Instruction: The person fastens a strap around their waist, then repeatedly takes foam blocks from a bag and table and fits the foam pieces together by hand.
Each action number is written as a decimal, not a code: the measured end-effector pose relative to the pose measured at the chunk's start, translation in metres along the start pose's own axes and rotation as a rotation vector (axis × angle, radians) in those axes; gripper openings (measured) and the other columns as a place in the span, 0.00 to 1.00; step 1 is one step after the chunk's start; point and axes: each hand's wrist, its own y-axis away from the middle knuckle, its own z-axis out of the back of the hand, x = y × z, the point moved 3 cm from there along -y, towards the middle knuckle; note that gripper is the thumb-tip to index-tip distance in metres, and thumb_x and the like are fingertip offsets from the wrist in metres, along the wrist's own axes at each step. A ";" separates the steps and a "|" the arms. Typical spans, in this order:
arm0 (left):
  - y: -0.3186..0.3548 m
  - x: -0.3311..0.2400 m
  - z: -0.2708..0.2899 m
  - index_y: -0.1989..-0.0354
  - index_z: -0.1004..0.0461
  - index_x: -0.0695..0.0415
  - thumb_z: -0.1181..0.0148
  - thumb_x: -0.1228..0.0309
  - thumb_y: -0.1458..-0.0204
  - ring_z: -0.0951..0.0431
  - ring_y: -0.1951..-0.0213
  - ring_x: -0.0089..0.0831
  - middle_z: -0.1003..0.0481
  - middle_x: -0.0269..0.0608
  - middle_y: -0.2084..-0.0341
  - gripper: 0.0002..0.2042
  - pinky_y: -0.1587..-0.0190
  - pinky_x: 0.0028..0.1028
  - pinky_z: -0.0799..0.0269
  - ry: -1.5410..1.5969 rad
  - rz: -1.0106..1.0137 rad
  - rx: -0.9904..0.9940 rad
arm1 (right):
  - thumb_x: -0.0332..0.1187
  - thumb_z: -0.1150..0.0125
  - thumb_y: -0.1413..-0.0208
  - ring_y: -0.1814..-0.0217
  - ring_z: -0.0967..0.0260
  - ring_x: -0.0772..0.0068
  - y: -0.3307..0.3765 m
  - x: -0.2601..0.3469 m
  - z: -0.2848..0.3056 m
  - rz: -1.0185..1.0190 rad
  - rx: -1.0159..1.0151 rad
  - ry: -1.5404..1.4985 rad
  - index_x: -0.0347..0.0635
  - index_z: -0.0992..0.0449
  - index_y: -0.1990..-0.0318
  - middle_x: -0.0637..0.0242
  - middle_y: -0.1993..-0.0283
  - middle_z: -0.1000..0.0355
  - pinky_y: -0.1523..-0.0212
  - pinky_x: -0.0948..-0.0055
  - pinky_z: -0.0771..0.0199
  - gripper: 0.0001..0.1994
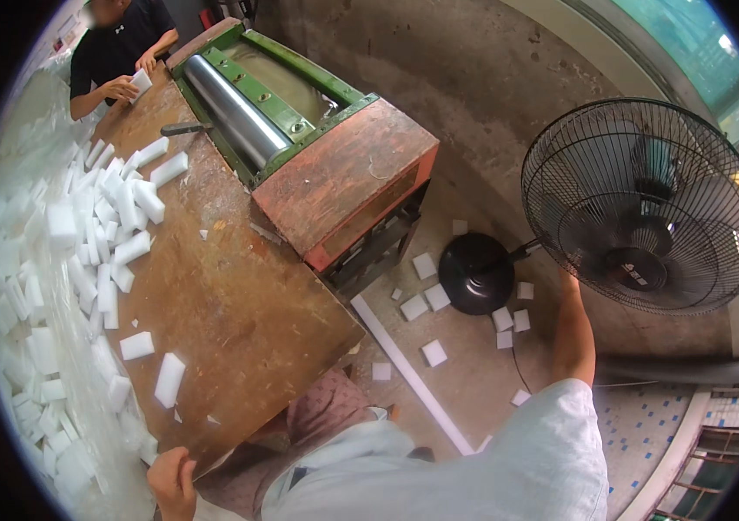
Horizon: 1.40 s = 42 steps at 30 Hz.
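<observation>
My left hand is at the table's near-left corner, beside clear plastic sheeting. Its fingers are curled, and whatever they may hold is hidden. On the right, my right arm reaches up to a black pedestal fan. The hand itself is hidden behind the fan's wire cage, so its grip does not show. White foam blocks lie heaped along the left side of the worn wooden table. A single foam block rests near my left hand.
A green machine with a shiny steel roller and reddish end cover stands beyond the table. Across it, a person in black holds a white block. Foam pieces and a long white strip lie on the floor near the fan's base.
</observation>
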 end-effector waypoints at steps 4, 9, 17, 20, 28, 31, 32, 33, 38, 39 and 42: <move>0.019 0.005 -0.001 0.62 0.27 0.67 0.41 0.83 0.52 0.23 0.69 0.41 0.25 0.50 0.70 0.08 0.67 0.29 0.27 0.105 0.138 -0.014 | 0.38 0.55 0.38 0.57 0.25 0.48 -0.001 0.018 0.012 -0.016 0.137 0.014 0.37 0.22 0.54 0.51 0.58 0.23 0.44 0.54 0.34 0.17; 0.010 0.009 -0.005 0.61 0.27 0.67 0.41 0.82 0.51 0.23 0.69 0.41 0.25 0.50 0.70 0.09 0.65 0.30 0.26 0.086 0.090 0.005 | 0.39 0.52 0.39 0.55 0.26 0.47 -0.009 0.042 0.051 -0.015 0.308 0.087 0.37 0.21 0.56 0.50 0.57 0.23 0.46 0.54 0.32 0.16; 0.035 0.023 0.007 0.58 0.27 0.67 0.41 0.81 0.52 0.22 0.68 0.43 0.24 0.51 0.70 0.11 0.63 0.32 0.27 0.131 0.129 -0.086 | 0.40 0.48 0.41 0.52 0.28 0.44 -0.021 0.154 0.134 0.032 0.521 0.221 0.37 0.20 0.60 0.47 0.57 0.24 0.48 0.54 0.31 0.16; 0.056 0.058 0.003 0.61 0.25 0.63 0.38 0.78 0.53 0.22 0.65 0.46 0.23 0.49 0.67 0.10 0.61 0.38 0.28 0.134 0.112 -0.054 | 0.40 0.38 0.49 0.60 0.24 0.49 0.004 0.158 0.136 0.229 0.364 0.055 0.43 0.22 0.59 0.49 0.63 0.23 0.59 0.51 0.26 0.13; 0.053 0.056 0.066 0.75 0.28 0.55 0.30 0.67 0.59 0.26 0.79 0.36 0.29 0.35 0.81 0.11 0.79 0.31 0.33 -0.042 -0.254 -0.340 | 0.41 0.37 0.40 0.65 0.31 0.64 0.004 0.467 0.410 0.133 1.293 -0.598 0.33 0.24 0.58 0.49 0.56 0.27 0.65 0.58 0.29 0.16; 0.069 0.046 0.082 0.75 0.29 0.56 0.30 0.66 0.57 0.27 0.79 0.34 0.30 0.35 0.80 0.12 0.79 0.30 0.33 -0.051 -0.245 -0.440 | 0.44 0.38 0.39 0.61 0.31 0.61 -0.038 0.549 0.492 0.466 1.250 -0.715 0.36 0.24 0.56 0.48 0.57 0.27 0.55 0.54 0.31 0.18; 0.074 0.045 0.086 0.75 0.30 0.56 0.30 0.66 0.56 0.27 0.79 0.33 0.30 0.35 0.80 0.13 0.79 0.30 0.33 -0.053 -0.249 -0.465 | 0.44 0.38 0.39 0.61 0.31 0.61 -0.041 0.578 0.504 0.507 1.246 -0.695 0.36 0.24 0.56 0.48 0.57 0.27 0.55 0.54 0.31 0.18; 0.081 0.046 0.084 0.75 0.30 0.56 0.32 0.67 0.55 0.28 0.79 0.32 0.31 0.35 0.79 0.12 0.78 0.29 0.33 -0.065 -0.244 -0.475 | 0.35 0.37 0.45 0.62 0.29 0.69 -0.041 0.610 0.521 0.667 1.006 -0.793 0.35 0.23 0.58 0.57 0.62 0.24 0.57 0.63 0.28 0.12; 0.113 0.056 0.070 0.73 0.31 0.56 0.36 0.67 0.50 0.28 0.77 0.30 0.34 0.33 0.80 0.10 0.74 0.28 0.33 -0.163 -0.179 -0.516 | 0.23 0.34 0.54 0.58 0.24 0.57 -0.001 0.768 0.560 1.552 0.602 -0.674 0.35 0.21 0.60 0.55 0.60 0.22 0.56 0.64 0.25 0.12; 0.121 0.055 0.074 0.73 0.31 0.56 0.37 0.67 0.49 0.29 0.76 0.30 0.34 0.33 0.80 0.09 0.73 0.27 0.33 -0.191 -0.167 -0.520 | 0.23 0.34 0.54 0.58 0.24 0.57 0.007 0.791 0.561 1.591 0.602 -0.671 0.35 0.21 0.60 0.55 0.60 0.22 0.56 0.64 0.25 0.12; 0.129 0.062 0.099 0.71 0.31 0.56 0.38 0.66 0.48 0.28 0.75 0.31 0.34 0.34 0.80 0.09 0.72 0.28 0.33 -0.236 -0.142 -0.512 | 0.25 0.33 0.55 0.54 0.27 0.48 0.029 0.862 0.581 1.764 0.453 -0.762 0.36 0.22 0.59 0.53 0.58 0.24 0.54 0.59 0.27 0.13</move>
